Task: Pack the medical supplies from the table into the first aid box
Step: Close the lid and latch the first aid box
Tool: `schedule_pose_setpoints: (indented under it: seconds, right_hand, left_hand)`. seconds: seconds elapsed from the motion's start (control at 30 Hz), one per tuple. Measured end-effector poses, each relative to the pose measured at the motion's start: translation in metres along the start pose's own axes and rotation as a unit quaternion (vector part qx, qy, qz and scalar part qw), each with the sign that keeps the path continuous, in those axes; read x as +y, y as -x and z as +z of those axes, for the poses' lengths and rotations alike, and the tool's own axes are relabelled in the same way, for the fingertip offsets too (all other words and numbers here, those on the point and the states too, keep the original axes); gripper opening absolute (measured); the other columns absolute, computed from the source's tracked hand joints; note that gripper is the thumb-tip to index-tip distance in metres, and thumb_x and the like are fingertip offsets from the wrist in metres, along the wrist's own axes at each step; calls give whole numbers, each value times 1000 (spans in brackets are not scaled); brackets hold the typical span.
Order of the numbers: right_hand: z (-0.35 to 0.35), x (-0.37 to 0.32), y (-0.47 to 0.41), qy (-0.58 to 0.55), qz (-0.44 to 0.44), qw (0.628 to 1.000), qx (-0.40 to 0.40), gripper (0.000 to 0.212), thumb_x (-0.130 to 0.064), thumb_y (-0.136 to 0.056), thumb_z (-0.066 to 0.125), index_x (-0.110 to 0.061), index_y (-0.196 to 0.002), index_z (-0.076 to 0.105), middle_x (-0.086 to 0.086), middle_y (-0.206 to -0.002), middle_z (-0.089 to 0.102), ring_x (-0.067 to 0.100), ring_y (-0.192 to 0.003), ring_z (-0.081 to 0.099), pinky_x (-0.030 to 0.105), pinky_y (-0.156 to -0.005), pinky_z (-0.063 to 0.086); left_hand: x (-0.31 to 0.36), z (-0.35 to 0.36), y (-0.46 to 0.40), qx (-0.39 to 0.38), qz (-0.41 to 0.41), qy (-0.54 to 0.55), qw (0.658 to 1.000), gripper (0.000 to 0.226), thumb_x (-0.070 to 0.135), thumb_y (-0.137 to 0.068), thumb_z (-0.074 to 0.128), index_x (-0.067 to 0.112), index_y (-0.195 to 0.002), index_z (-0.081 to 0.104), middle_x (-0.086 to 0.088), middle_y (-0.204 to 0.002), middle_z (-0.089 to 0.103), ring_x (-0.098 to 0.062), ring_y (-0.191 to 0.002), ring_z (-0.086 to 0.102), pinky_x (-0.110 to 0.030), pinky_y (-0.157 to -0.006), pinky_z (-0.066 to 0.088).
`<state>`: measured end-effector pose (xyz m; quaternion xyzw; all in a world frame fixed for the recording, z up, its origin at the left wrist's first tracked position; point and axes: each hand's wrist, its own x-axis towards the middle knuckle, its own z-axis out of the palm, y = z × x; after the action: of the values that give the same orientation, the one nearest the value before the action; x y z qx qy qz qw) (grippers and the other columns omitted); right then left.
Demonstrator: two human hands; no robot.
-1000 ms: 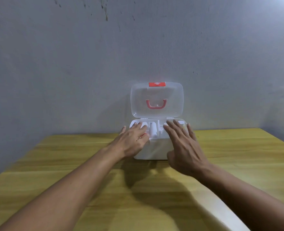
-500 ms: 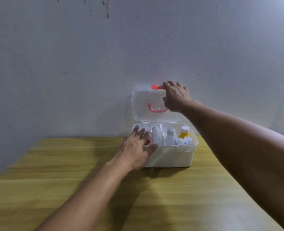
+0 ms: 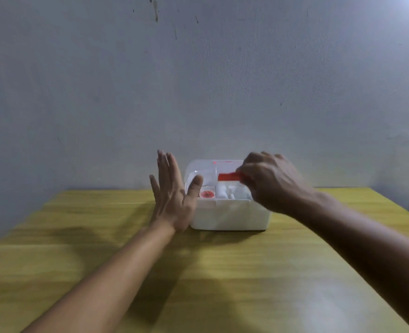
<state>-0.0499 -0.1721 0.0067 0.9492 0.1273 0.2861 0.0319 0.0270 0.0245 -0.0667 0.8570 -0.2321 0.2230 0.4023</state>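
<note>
Box (image 3: 229, 216) of supplies, clear lid (image 3: 199, 175) partly down.
Right hand (image 3: 268, 182) pinches the lid's red latch (image 3: 228, 176); left hand (image 3: 173, 191) flat, fingers apart, beside the box, with white rolls (image 3: 221, 191) inside.

We can read no text, brand or number anywhere. The one thing that looks like a sign is a red round mark (image 3: 207, 194) on a white item at the left end of the first aid box (image 3: 229, 216), which stands near the far edge of the table (image 3: 102, 236); it is too blurred for us to tell what it shows. The red latch (image 3: 228, 176) on the clear lid (image 3: 202, 173) bears no lettering we can make out.
</note>
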Motion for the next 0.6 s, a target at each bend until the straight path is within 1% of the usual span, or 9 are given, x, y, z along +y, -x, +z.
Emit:
schedule_pose_setpoints:
  seconds: [0.07, 0.1, 0.17, 0.23, 0.33, 0.4, 0.47, 0.53, 0.6]
  right_hand:
    - [4, -6, 17, 10, 4, 999, -41, 26, -35, -85, 59, -24, -107, 70, 1, -115, 65, 23, -101, 58, 41, -88, 47]
    - [5, -6, 24, 7, 10, 998, -56, 37, -41, -81, 60, -26, -114, 67, 1, -123, 61, 24, -110, 55, 40, -93, 44]
    - [7, -3, 30, -21, 35, 996, -73, 62, -51, -75, 61, -28, -132, 52, 1, -140, 49, 23, -127, 44, 39, -100, 38]
    - [7, 1, 29, -62, 71, 993, -78, 78, -56, -75, 62, -27, -143, 36, 3, -150, 36, 23, -136, 34, 41, -105, 34]
    - [18, 8, 25, -74, 104, 987, -98, 89, -60, -78, 61, -22, -149, 23, 7, -157, 26, 27, -143, 24, 46, -110, 31]
    - [28, 11, 26, -68, 109, 985, -117, 93, -58, -78, 65, -21, -150, 19, 7, -158, 24, 29, -146, 18, 47, -112, 30]
    - [36, 12, 28, -63, 110, 986, -109, 92, -54, -79, 67, -22, -150, 20, 6, -158, 25, 28, -146, 17, 44, -113, 29]
    - [40, 14, 29, -52, 108, 988, -93, 90, -53, -79, 68, -24, -150, 21, 4, -157, 26, 27, -146, 18, 42, -112, 31]
    - [41, 16, 28, -45, 108, 989, -89, 89, -53, -78, 68, -26, -149, 21, 3, -157, 27, 26, -146, 19, 43, -111, 33]
  left_hand:
    - [8, -5, -6, -18, 22, -11, 1000, 94, 75, -79, 10, 19, -151, -12, 4, -158, -28, -4, -144, -25, -39, -117, -19]
    - [13, -8, -9, -37, 33, -23, 998, 90, 71, -82, 14, 18, -152, -5, 3, -160, -22, -5, -146, -20, -40, -119, -15]
    - [22, -13, -14, -77, 56, -57, 994, 87, 66, -87, 27, 14, -153, 6, 1, -162, -12, -7, -148, -9, -40, -122, -7]
    - [27, -15, -17, -119, 72, -93, 986, 85, 62, -89, 41, 14, -153, 13, 0, -163, 0, -8, -149, -2, -39, -121, -3]
    - [28, -11, -17, -169, 78, -152, 971, 93, 64, -80, 56, 18, -152, 20, 1, -162, 14, -10, -150, 7, -39, -122, 8]
    - [26, -7, -14, -161, 79, -170, 969, 95, 63, -74, 64, 19, -149, 27, 3, -159, 25, -11, -149, 13, -39, -120, 23]
    - [25, -3, -10, -133, 79, -174, 972, 94, 59, -71, 71, 19, -147, 33, 4, -156, 33, -12, -148, 17, -38, -115, 33]
    - [26, 1, -8, -106, 78, -179, 975, 92, 58, -68, 74, 20, -144, 37, 4, -153, 38, -13, -147, 21, -38, -111, 39]
    - [28, 4, -8, -92, 67, -183, 977, 91, 57, -67, 75, 20, -143, 39, 4, -153, 40, -13, -147, 23, -38, -109, 40]
